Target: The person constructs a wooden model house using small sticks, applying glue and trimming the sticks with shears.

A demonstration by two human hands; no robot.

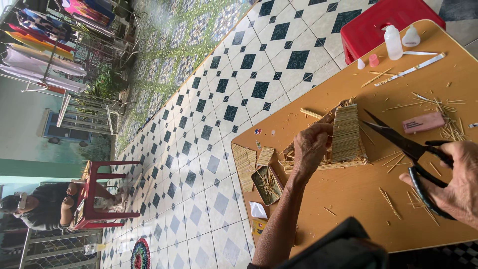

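Observation:
A small model house (344,133) made of thin wooden sticks stands on the brown tabletop (348,194). My left hand (311,147) grips its near side, fingers curled over the stick roof. My right hand (455,182) holds black-handled scissors (406,149) with the blades parted, their tips pointing toward the model's roof edge. Loose sticks lie scattered around both hands.
A pink eraser (423,122), two white glue bottles (393,42), small caps and a white strip lie on the table. Flat stick panels (245,165) and a tin of sticks (266,185) sit at the table's edge. A red stool (383,22) stands beside it. Another person sits at a red table (99,199) across the tiled floor.

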